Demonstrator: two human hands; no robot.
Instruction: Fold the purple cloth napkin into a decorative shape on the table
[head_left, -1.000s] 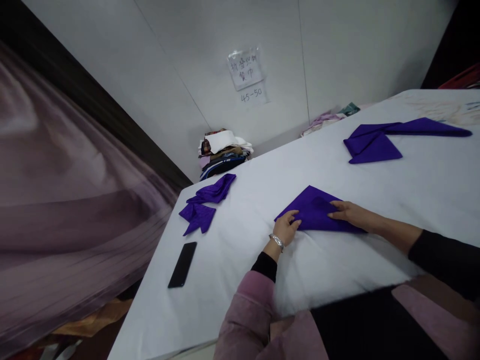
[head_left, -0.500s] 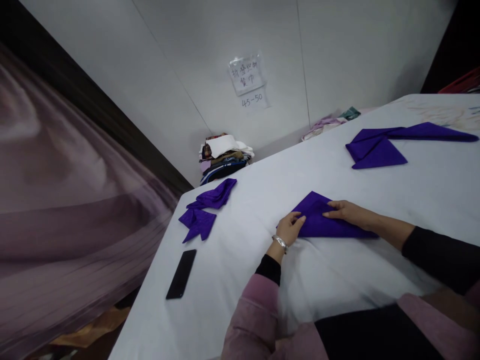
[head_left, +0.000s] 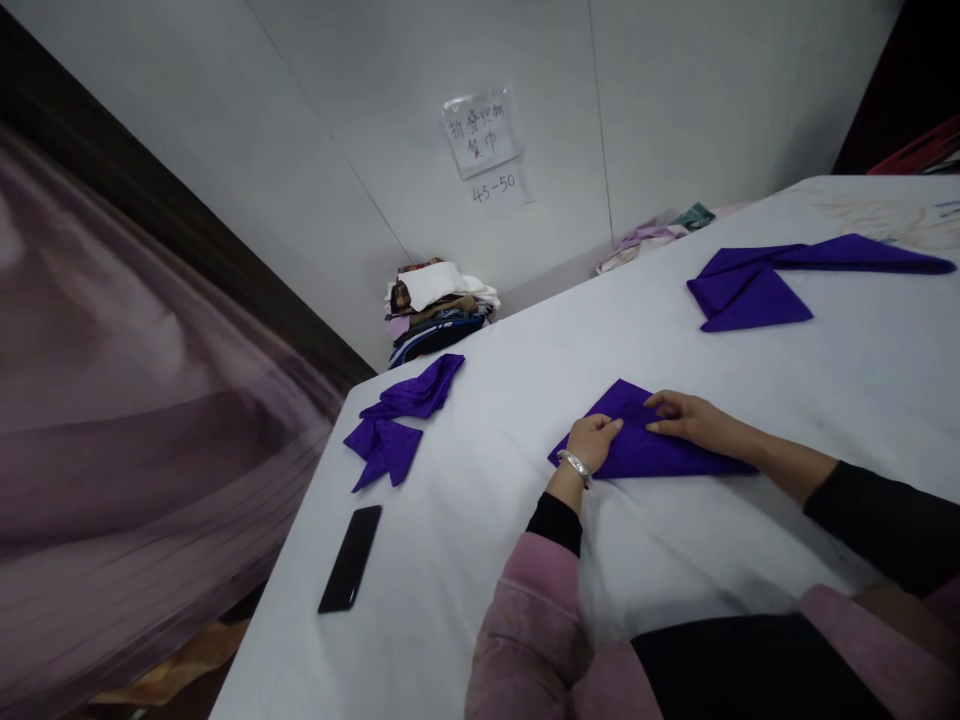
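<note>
A purple cloth napkin [head_left: 660,458], folded into a triangle-like shape, lies flat on the white-covered table before me. My left hand [head_left: 591,440], with a silver bracelet at the wrist, is at its left part, fingers closed on the fabric. From the right, my right hand [head_left: 694,422] pinches the cloth near its middle between thumb and fingers; the exact layers gripped are hard to make out. Another folded purple napkin [head_left: 757,298] with a long tail lies at the far right. At the left rests a purple napkin folded into a bow-like or fish-like form [head_left: 386,445].
A black phone [head_left: 350,560] lies on the white table [head_left: 435,590] at the left. Behind the table edge stands a stack of folded clothes [head_left: 439,310], with more cloth [head_left: 652,240] farther right. A handwritten sign [head_left: 484,135] hangs on the wall. A draped curtain [head_left: 135,400] fills the left.
My left hand has moved slightly to the right and up over the napkin. The right hand stays nearly in place on the cloth. The view has shifted a little.
</note>
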